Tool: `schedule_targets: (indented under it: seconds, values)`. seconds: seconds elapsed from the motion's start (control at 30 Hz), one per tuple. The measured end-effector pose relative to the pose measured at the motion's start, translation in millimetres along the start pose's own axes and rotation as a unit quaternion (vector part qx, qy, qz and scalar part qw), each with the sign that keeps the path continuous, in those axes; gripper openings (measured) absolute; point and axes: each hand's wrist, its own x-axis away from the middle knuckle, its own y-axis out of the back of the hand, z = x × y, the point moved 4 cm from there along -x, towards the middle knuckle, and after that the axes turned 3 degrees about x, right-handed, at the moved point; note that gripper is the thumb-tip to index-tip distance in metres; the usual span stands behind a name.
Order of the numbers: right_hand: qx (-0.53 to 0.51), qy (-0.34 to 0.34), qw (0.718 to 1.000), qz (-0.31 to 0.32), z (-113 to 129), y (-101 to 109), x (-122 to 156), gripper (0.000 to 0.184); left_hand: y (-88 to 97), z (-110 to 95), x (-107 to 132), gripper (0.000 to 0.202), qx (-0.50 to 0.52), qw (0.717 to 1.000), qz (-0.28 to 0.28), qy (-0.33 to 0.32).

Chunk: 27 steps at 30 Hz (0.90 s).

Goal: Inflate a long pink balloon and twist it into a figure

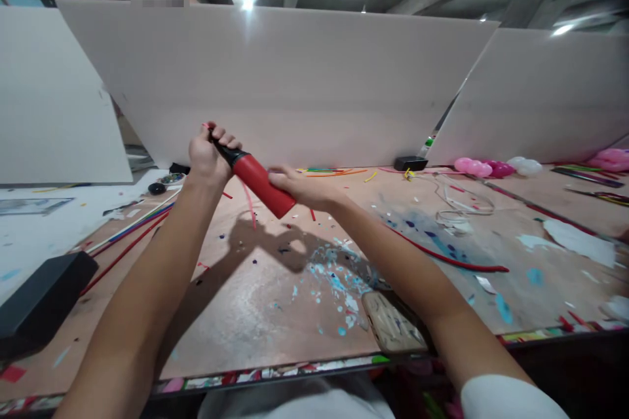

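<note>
Above the table I hold a red hand balloon pump (263, 184), its black nozzle end pointing up and to the left. My left hand (210, 152) is closed around the nozzle, with a bit of pink balloon (205, 125) showing at the thumb. My right hand (307, 188) is wrapped round the red barrel near its lower end; some of its fingers are hidden behind the pump. A thin pink strip (250, 203) shows below the pump. On the right, a long red uninflated balloon (452, 260) lies on the tabletop (275, 314).
White panels (295, 78) stand behind the table. A black box (46, 298) is at the left, a phone-shaped case (393, 324) near the front edge. Several long thin balloons (130, 229) lie left. Inflated pink balloons (474, 166) and scissors (602, 195) are at the right. A person's hair shows above the panel.
</note>
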Motion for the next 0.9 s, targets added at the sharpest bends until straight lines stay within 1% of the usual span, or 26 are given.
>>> schedule_targets:
  seconds: [0.03, 0.07, 0.1, 0.13, 0.17, 0.2, 0.27, 0.33, 0.43, 0.53, 0.6, 0.7, 0.77, 0.8, 0.9]
  values:
    - [-0.052, -0.027, 0.996, 0.060, -3.4, -11.9, 0.4, 0.050, 1.8, -6.5, -2.5, 0.038, -0.009, 1.000, -0.002, -0.019]
    - [-0.093, -0.038, 0.991, 0.093, -4.6, -21.0, 1.3, 0.046, 2.9, -10.8, -3.6, 0.037, -0.019, 0.999, 0.000, -0.036]
    - [-0.122, -0.038, 0.987, 0.103, -4.4, -27.2, 2.1, 0.044, 3.0, -13.0, -3.4, 0.037, -0.029, 0.998, 0.005, -0.047]
    - [-0.132, -0.032, 0.986, 0.091, -3.5, -30.4, 3.0, 0.042, 2.3, -13.2, -2.2, 0.036, -0.040, 0.998, 0.014, -0.053]
    - [-0.119, -0.025, 0.990, 0.064, -2.4, -31.1, 4.1, 0.041, 0.9, -11.8, -0.2, 0.036, -0.049, 0.997, 0.024, -0.052]
    - [-0.086, -0.019, 0.996, 0.030, -1.3, -30.0, 5.6, 0.042, -1.0, -9.2, 2.3, 0.036, -0.059, 0.996, 0.036, -0.047]
    - [0.002, -0.010, 0.999, -0.037, 0.7, -26.3, 9.7, 0.052, -5.4, -3.2, 7.8, 0.033, -0.080, 0.995, 0.056, -0.034]
    - [0.065, -0.001, 0.995, -0.079, 1.9, -24.8, 14.0, 0.060, -9.4, 1.2, 12.8, 0.030, -0.101, 0.992, 0.069, -0.028]
    - [0.082, 0.024, 0.993, -0.081, 3.7, -30.0, 17.8, 0.060, -14.5, 3.0, 18.6, 0.027, -0.121, 0.988, 0.087, -0.029]
    - [0.081, 0.040, 0.993, -0.079, 7.6, -35.1, 19.0, 0.054, -18.1, 3.6, 23.6, 0.028, -0.124, 0.987, 0.097, -0.023]
    - [0.064, 0.039, 0.995, -0.070, 10.4, -37.4, 19.0, 0.049, -19.7, 6.0, 26.5, 0.029, -0.117, 0.988, 0.102, -0.012]
    - [0.008, 0.030, 0.998, -0.046, 11.9, -42.3, 18.4, 0.042, -20.0, 11.7, 26.2, 0.034, -0.100, 0.987, 0.123, 0.001]
    - [-0.031, 0.030, 0.998, -0.051, 10.9, -47.3, 17.5, 0.038, -14.7, 14.0, 19.1, 0.038, -0.088, 0.988, 0.123, 0.003]
    - [-0.051, 0.025, 0.997, -0.054, 9.3, -50.9, 16.8, 0.036, -9.5, 14.1, 13.1, 0.039, -0.081, 0.990, 0.112, 0.005]
    - [-0.117, -0.029, 0.992, -0.043, 1.7, -66.0, 14.0, 0.027, 12.3, 10.5, -9.4, 0.038, -0.061, 0.996, 0.048, 0.031]
